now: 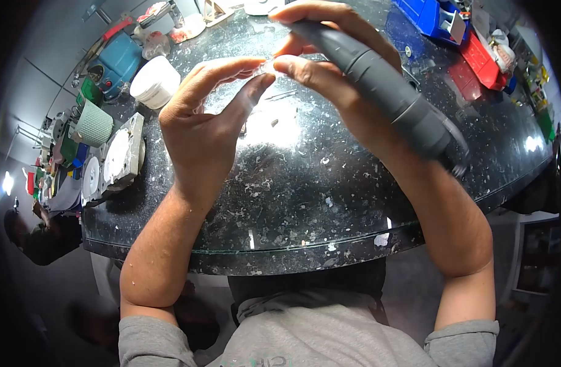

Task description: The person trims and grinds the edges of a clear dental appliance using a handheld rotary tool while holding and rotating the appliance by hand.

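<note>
In the head view my left hand (pixel 210 116) is closed in a pinch, thumb and index finger gripping a small clear piece (pixel 267 68) whose exact kind I cannot make out. My right hand (pixel 335 79) is closed around a thick dark grey handpiece (pixel 378 79). It lies slanted across the hand, its narrow front under the index finger and its wide back end over the forearm. My right thumb tip touches or nearly touches the clear piece. Below the hands, a thin metal tool (pixel 282 95) and a small dark bit (pixel 274 123) lie on the brightly lit benchtop.
The black benchtop (pixel 280 208) is speckled with white residue. To the left stand a white tub (pixel 155 83), a pale green basket (pixel 94 124) and a grey block-shaped device (pixel 122 153). Blue bins (pixel 424 18) and a red bin (pixel 481 61) are at the back right.
</note>
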The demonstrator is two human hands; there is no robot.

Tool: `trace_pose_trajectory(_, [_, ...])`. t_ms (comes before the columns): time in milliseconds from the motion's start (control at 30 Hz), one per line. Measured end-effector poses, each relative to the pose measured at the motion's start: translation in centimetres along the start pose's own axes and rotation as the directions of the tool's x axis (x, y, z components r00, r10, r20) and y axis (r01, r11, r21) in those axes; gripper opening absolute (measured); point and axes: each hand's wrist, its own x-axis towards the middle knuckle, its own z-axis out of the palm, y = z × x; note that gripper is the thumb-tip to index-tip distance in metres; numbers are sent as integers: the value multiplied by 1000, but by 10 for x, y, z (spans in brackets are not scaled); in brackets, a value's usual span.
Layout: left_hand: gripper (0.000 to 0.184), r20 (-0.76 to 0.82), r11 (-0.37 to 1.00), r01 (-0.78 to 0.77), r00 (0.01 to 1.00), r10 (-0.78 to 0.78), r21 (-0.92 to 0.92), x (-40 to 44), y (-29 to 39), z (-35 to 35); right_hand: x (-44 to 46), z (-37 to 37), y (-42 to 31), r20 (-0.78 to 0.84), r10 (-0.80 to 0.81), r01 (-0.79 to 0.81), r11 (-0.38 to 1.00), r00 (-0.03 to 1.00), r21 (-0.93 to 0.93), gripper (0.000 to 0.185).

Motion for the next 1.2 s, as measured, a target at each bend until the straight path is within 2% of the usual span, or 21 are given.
trace_pose_trajectory(33, [21,-10,999,31,999,-32,-25,0,0,0,2,-1,-8,-26,41,-39,996,999,78,31])
trace_pose_trajectory(100, [20,-16,992,84,996,-86,-99,0,-1,-1,9,0,-36,-78,303,-301,953,950,31,35])
trace_pose_trajectory(167, [20,-5,973,127,992,-130,-191,2,-5,-3,12,1,-41,-109,448,-439,893,888,95,39])
trace_pose_trajectory(233, [20,-6,974,137,990,-140,-179,3,-5,-5,13,1,-32,-108,495,-457,851,862,257,43])
trace_pose_trajectory(333, [21,-15,984,76,997,-80,-163,5,-9,-8,13,-8,-32,-77,389,-363,902,918,232,50])
trace_pose_trajectory(433, [19,-39,998,-33,999,30,-62,7,-15,-10,16,2,-36,-151,417,-386,901,896,198,42])
trace_pose_trajectory(500, [18,-40,993,-117,992,118,23,9,-17,-11,16,-3,-37,-108,439,-409,886,892,220,36])
trace_pose_trajectory(533, [18,-35,990,-109,993,113,88,10,-11,-12,14,-5,-36,-83,426,-397,886,901,238,33])
trace_pose_trajectory(667, [18,-5,957,-234,971,238,173,12,-16,-16,7,-11,-9,-42,260,-238,930,965,278,25])
trace_pose_trajectory(733, [18,14,937,-298,954,301,182,14,-17,-17,5,-10,-7,-65,261,-241,944,963,226,22])
trace_pose_trajectory(900, [21,83,822,-496,865,494,280,22,-24,-21,13,-9,-30,-60,398,-395,917,915,61,18])
trace_pose_trajectory(1000, [25,186,801,-503,864,467,324,18,-16,-26,12,-10,-27,-44,429,-430,902,902,-27,19])
trace_pose_trajectory(1067, [25,231,773,-506,862,450,383,18,-13,-29,11,-10,-27,-41,425,-425,905,904,14,19])
trace_pose_trajectory(1200, [24,183,815,-484,875,448,318,18,-15,-25,6,-9,-25,-42,391,-381,913,920,150,19])
